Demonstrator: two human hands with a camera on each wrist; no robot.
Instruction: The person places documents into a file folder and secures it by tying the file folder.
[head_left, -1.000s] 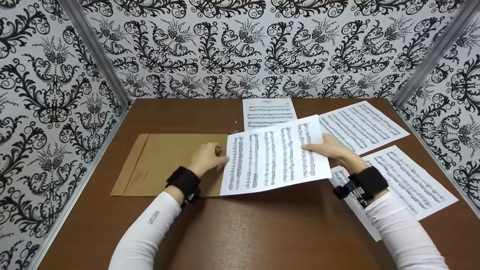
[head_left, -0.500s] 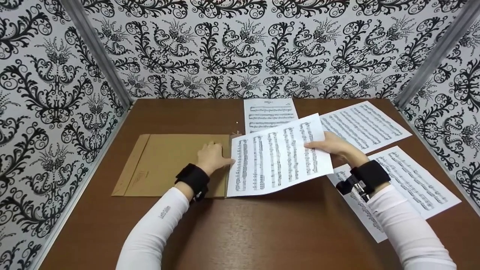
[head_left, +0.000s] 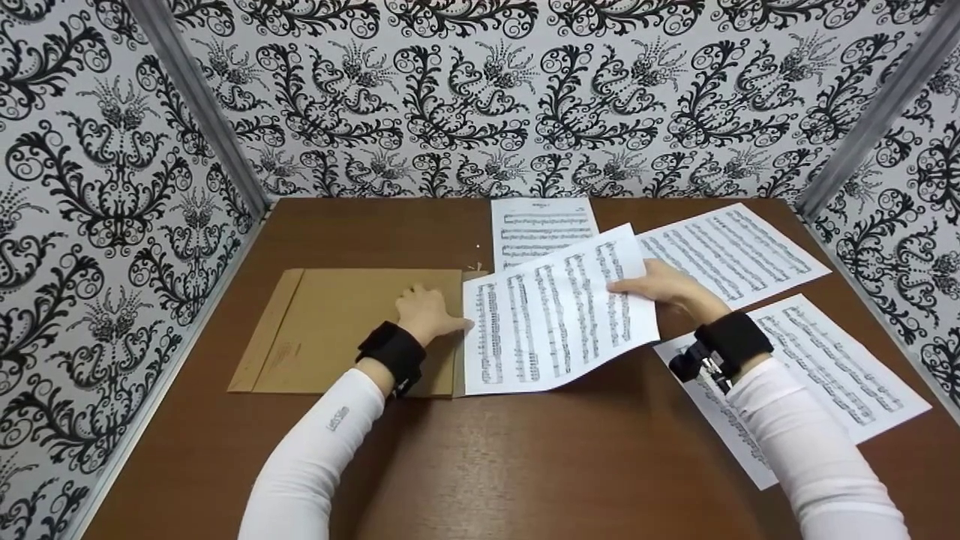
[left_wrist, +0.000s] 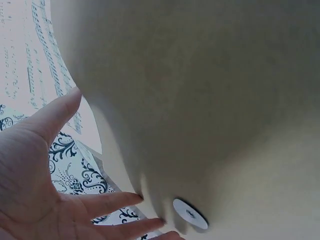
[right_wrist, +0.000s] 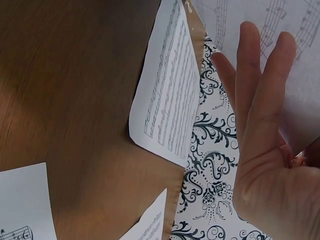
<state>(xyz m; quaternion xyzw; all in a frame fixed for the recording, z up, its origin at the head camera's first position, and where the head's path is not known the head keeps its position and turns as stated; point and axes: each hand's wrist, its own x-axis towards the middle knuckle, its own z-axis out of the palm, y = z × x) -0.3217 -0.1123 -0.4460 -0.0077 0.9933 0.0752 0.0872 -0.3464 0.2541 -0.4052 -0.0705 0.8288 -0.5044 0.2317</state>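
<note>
Nearest you, on the right, one sheet of music [head_left: 817, 375] lies flat on the brown bench [head_left: 525, 465], partly under your right forearm, with a second sheet edge showing beneath it.

Your right hand [head_left: 664, 289] holds the printed music sheet [head_left: 559, 311] by its right edge. In the wrist view the fingers [right_wrist: 260, 95] lie long and nearly straight along the paper's underside, and the head view shows the thumb on the top face, so the page is pinched between them. The sheet is raised off the bench and tilted, with its left edge at the open right end of the brown envelope [head_left: 345, 330].

Your left hand [head_left: 427, 315] rests on that envelope near its right end. Its fingers [left_wrist: 107, 202] are spread and straight, touching the tan paper close to a small round white fastener [left_wrist: 190, 214]. The envelope lies flat on the bench, left of centre, with its flap at the far left.

Further back, another music page [head_left: 727, 251] lies at an angle on the right, and one more page [head_left: 540, 225] sits near the patterned back wall [head_left: 480, 97], partly covered by the held sheet.
</note>
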